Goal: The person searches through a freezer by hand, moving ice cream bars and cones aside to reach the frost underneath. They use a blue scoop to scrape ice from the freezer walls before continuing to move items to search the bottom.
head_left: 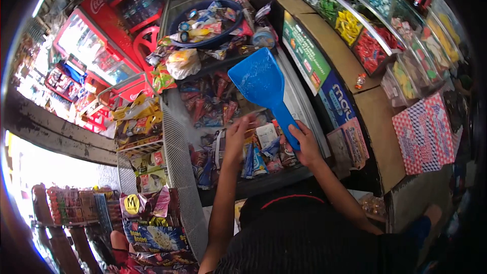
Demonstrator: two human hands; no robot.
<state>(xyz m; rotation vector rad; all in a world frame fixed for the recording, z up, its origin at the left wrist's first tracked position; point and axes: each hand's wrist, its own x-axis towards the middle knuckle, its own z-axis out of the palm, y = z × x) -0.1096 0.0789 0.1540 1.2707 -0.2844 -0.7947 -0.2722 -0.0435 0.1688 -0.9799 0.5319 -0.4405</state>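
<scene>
My right hand [305,144] is closed around the handle of a blue plastic scoop [259,78]. The scoop's wide blade points up and away from me, with whitish specks like frost on it. My left hand [236,139] hovers over the open chest freezer [243,186], its fingers loosely extended and slightly blurred, with nothing visible in them. Below both hands lie wrapped ice creams [258,160] in blue, white and brown packs. Farther back in the freezer are cone-shaped packs [229,111] in red and blue wrappers.
A dark blue basin [203,42] full of packets rests on the freezer's far end, beside a knotted plastic bag [183,64]. At left, a wire rack [178,157] holds snack packs. Candy bins [373,48] line the right counter [373,114]. A red drinks fridge [96,7] stands back left.
</scene>
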